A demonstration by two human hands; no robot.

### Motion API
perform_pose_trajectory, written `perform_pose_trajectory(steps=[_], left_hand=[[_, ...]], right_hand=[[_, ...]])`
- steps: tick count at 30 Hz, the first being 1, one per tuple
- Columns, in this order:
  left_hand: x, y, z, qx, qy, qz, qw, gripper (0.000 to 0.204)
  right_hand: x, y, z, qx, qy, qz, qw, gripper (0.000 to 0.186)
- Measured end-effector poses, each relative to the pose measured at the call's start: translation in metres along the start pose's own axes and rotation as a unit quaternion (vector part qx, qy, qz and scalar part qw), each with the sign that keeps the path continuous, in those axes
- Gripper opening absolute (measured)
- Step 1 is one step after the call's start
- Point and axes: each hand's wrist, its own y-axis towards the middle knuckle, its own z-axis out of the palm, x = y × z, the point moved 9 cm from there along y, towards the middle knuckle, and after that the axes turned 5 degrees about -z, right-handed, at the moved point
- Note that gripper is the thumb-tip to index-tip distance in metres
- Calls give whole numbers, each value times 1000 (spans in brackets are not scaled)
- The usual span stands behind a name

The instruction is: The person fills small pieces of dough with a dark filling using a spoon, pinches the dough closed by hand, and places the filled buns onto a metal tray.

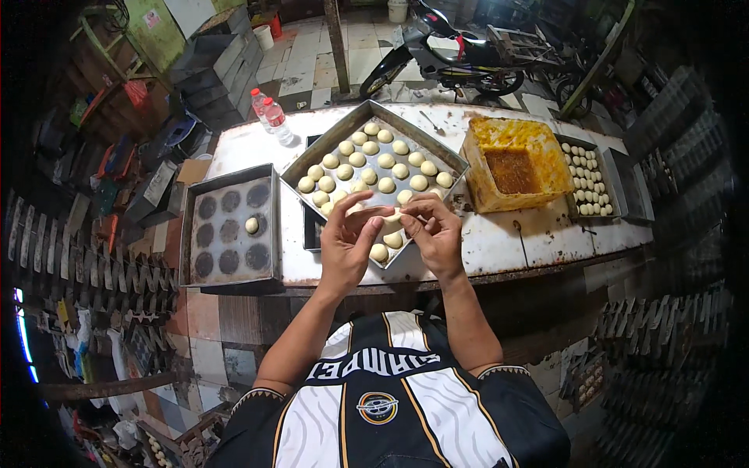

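Observation:
My left hand (348, 240) and my right hand (434, 232) meet over the near corner of a square metal tray (318, 150) filled with several pale dough balls (384, 161). Together the fingertips pinch one small piece of dough (394, 216) between them. Two more dough balls lie just below my hands in the tray's near corner. To the left, a dark baking tray (192, 226) with round marks holds a single dough ball (252, 225).
An orange-stained box of filling (515, 162) stands to the right, with another tray of small dough balls (589, 179) beyond it. Two plastic bottles (271, 115) stand at the table's far left. A motorbike (452, 54) is parked behind the worn white table (530, 234).

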Motion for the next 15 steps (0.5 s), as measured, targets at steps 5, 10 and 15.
perform_pose_trajectory(steps=[5, 10, 15], left_hand=[[4, -2, -6, -29, -59, -21, 998, 58], [11, 1, -12, -8, -52, -77, 996, 50], [35, -5, -13, -21, -117, -181, 976, 26]], right_hand=[[21, 1, 6, 25, -150, -92, 984, 16], [63, 1, 36, 112, -309, -195, 924, 44], [41, -8, 35, 100, -339, -207, 912, 41]])
